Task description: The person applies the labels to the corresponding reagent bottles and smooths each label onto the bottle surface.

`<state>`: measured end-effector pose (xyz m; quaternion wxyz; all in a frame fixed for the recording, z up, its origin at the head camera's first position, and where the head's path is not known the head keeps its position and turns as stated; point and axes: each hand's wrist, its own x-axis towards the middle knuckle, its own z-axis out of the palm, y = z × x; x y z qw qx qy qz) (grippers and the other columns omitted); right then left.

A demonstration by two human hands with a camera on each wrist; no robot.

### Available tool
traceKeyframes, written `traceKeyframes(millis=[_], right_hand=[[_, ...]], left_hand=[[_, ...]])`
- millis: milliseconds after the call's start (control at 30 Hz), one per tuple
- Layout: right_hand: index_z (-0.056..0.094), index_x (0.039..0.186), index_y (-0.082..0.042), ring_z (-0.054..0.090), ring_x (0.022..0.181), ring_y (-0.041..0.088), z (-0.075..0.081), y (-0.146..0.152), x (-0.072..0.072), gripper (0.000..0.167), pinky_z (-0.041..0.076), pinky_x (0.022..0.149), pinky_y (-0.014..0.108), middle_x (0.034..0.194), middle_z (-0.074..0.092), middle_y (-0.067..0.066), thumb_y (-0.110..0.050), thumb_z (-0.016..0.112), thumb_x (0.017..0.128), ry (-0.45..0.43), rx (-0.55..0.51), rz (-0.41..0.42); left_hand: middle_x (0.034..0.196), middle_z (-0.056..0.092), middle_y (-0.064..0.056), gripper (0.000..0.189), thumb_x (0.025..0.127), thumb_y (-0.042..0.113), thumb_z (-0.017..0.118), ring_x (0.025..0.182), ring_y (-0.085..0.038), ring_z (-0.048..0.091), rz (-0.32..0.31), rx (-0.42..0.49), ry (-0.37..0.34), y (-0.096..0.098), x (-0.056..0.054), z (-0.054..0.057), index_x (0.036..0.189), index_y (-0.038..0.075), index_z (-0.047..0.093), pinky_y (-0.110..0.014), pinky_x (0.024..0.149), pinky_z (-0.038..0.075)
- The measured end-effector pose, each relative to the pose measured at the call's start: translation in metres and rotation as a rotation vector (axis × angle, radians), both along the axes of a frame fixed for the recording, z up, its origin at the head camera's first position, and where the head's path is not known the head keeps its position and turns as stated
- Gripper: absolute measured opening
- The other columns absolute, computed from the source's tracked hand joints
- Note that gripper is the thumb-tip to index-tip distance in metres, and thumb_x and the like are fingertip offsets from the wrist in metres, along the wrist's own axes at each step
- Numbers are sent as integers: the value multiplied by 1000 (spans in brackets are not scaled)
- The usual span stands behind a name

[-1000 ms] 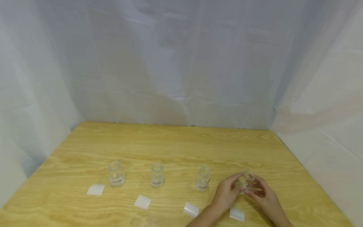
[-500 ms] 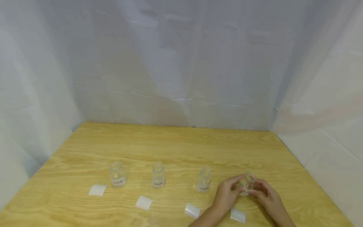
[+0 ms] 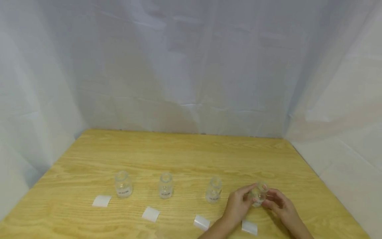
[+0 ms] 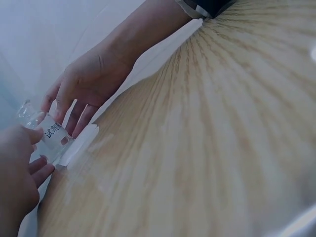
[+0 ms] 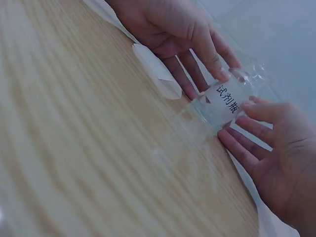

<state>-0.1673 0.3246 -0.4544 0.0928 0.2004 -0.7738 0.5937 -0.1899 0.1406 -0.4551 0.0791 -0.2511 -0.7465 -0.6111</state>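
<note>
At the right of the row, both hands hold a small clear glass reagent bottle (image 3: pixel 259 196) upright near the tabletop. The left hand (image 3: pixel 237 201) grips its left side between thumb and fingers. On the other side, the right hand (image 3: pixel 282 206) has its thumb at the label's edge and fingers around the glass. A white label with black characters (image 5: pixel 226 101) faces the person in the right wrist view. The same bottle (image 4: pixel 52 133) sits between both hands in the left wrist view. Its mouth has no lid.
Three similar labelled bottles (image 3: pixel 123 184) (image 3: pixel 165 186) (image 3: pixel 213 190) stand leftward in a row on the wooden table (image 3: pixel 179 156). Small white paper pieces (image 3: pixel 101 200) (image 3: pixel 150 214) (image 3: pixel 201 222) (image 3: pixel 249 227) lie in front. White sheeting (image 3: pixel 191 66) encloses the back and sides.
The right thumb has drawn back slightly to the right along the bottle, and the front of the bottle shows more. The bottle stays in both hands at nearly the same place.
</note>
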Motion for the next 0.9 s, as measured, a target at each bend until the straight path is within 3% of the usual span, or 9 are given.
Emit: traceKeyframes(millis=[100,200,300,467,667,900], right_hand=[[45,119,4,53,99,3,-3,-2,-1,43,49,75,20,115,54,-11,20,54,80,62,-2,39],[39,123,6,53,98,4,-5,-7,0,53,49,74,20,116,53,-9,18,61,76,60,37,-26],[34,125,7,55,93,6,-7,-13,0,59,50,73,22,112,52,3,13,66,76,29,90,-94],[35,126,1,57,87,9,-9,-16,1,59,51,72,23,106,53,11,7,68,77,3,137,-145],[40,124,5,57,91,3,-8,-13,-1,56,48,73,17,103,60,-11,13,66,75,79,147,-138],[41,123,9,57,94,3,-8,-4,-5,49,48,76,18,106,61,-10,18,58,78,117,90,-26]], left_hand=[[120,57,-3,44,82,5,67,110,-15,53,20,-80,56,1,2,0,124,10,56,-21,86,44],[121,57,-3,49,80,3,69,110,-16,53,52,-155,121,2,3,-1,127,11,54,-21,88,43],[120,57,-3,55,76,1,72,108,-15,54,94,-201,172,3,3,-2,127,12,54,-18,86,43],[115,60,-2,58,72,-3,74,83,-2,56,151,-216,232,3,3,-4,125,14,56,-8,71,43],[108,62,0,55,72,-8,71,68,3,47,128,-148,203,3,3,-6,121,13,58,-7,59,41],[111,62,-1,52,75,-8,69,72,2,50,100,-103,128,1,3,-3,121,14,59,-10,64,44]])
